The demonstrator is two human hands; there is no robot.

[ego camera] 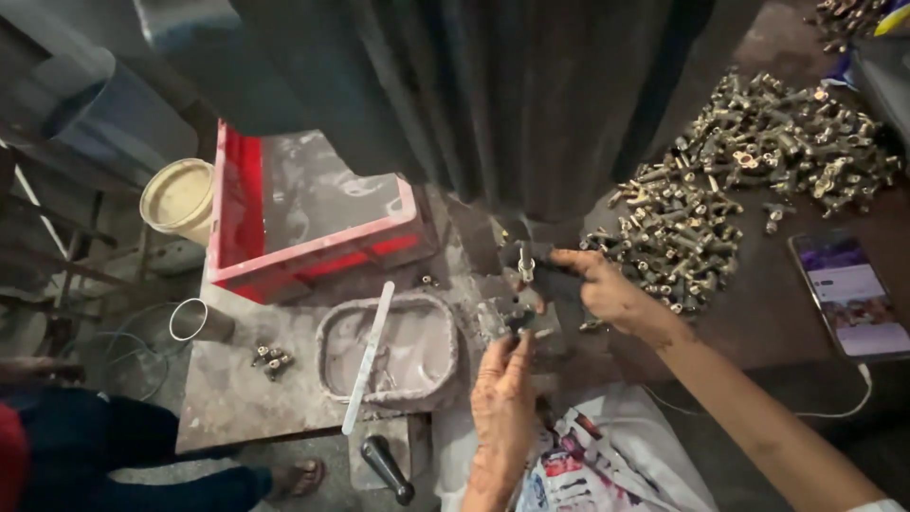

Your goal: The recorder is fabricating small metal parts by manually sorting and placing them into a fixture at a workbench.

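Grimy and grey, the bench sits under a big dark machine column. At its foot both hands meet over a small metal fixture.

The left hand has its fingertips pressed together, pinching a small dark fitting just below the fixture. The right hand reaches in from the side, its fingers curled on a dark part touching the fixture; whether they grip or only rest, I cannot tell.

My worry is that both sets of fingertips sit right under the tool, so any stroke of the machine could nip them. The fitting looks small and greasy; it could slip from the pinch and seat crooked.

It appears short, dull and dark with a brassy glint, much like the heap of brass parts just beyond the right fingers. Left of the left fingers lies a tub of grey paste with a white stick across it; farther out are a red crate and, near the right forearm, a lit phone.
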